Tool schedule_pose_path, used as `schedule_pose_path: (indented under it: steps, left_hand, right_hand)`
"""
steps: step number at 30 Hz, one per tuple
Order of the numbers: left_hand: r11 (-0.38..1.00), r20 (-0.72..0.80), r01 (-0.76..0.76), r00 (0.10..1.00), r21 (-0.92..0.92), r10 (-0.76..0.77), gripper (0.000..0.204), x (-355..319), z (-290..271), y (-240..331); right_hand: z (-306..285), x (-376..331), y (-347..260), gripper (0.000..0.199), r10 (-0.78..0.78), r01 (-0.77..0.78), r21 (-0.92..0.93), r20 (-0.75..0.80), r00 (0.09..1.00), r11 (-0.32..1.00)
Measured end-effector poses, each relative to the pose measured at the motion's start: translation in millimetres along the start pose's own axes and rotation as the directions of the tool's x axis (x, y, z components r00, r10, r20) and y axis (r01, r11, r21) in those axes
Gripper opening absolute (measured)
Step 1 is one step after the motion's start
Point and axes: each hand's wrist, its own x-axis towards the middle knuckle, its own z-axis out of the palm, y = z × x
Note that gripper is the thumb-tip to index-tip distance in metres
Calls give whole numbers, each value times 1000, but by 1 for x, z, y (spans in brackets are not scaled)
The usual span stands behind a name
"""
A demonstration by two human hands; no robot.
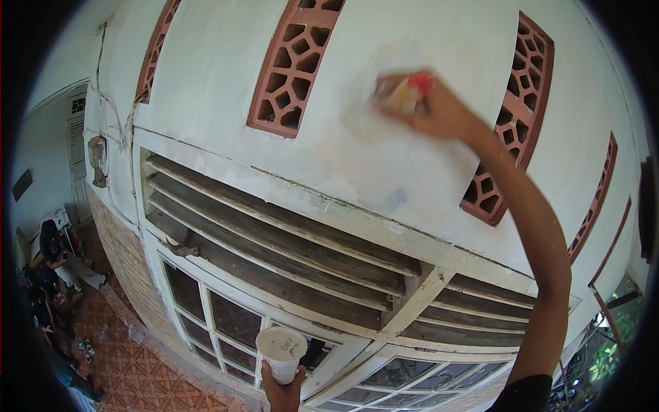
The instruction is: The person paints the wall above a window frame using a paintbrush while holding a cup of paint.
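Observation:
My left hand (281, 395) is wrapped round the lower part of a white plastic tub (284, 368), low in the view before the window. Off-white paste lies inside the tub, some of it smeared near the rim. My right arm reaches high across the white wall (439, 34), and its hand (436, 110) is closed round a small red and pale yellow hand tool (410, 95). Motion smears that tool, so its exact kind and whether it touches the wall cannot be made out. Beige and greyish smears (360, 127) mark the wall beside this hand.
Reddish openwork vent blocks (288, 75) sit in the wall, another (511, 117) behind my right forearm. Below run slanted wooden louvres (274, 226) and white-framed window panes (237, 309). Far below at left are a tiled floor (130, 364) and several people (51, 247).

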Motion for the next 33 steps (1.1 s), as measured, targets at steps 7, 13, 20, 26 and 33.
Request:
schedule_pose_path:
  steps: [7,13,20,26,33]
  left_hand:
    - [998,-14,-36,999,-46,35,44,-2,-4,4]
    - [998,22,-62,998,-16,62,44,0,-9,9]
    - [999,-9,-42,999,8,42,43,0,-10,2]
    - [999,-58,-6,998,-39,3,42,-5,-9,5]
    - [999,-19,35,999,-3,-35,42,-10,0,5]
  right_hand:
    - [-30,17,20,26,-380,118,-772,-169,909,624]
    - [65,-47,-27,9,-138,119,95,234,962,988]
    - [-40,31,40,16,-423,19,-742,-360,832,670]
    - [72,-19,-40,17,-273,430,-394,394,878,812]
    - [-30,39,35,11,-249,129,-299,-406,879,945]
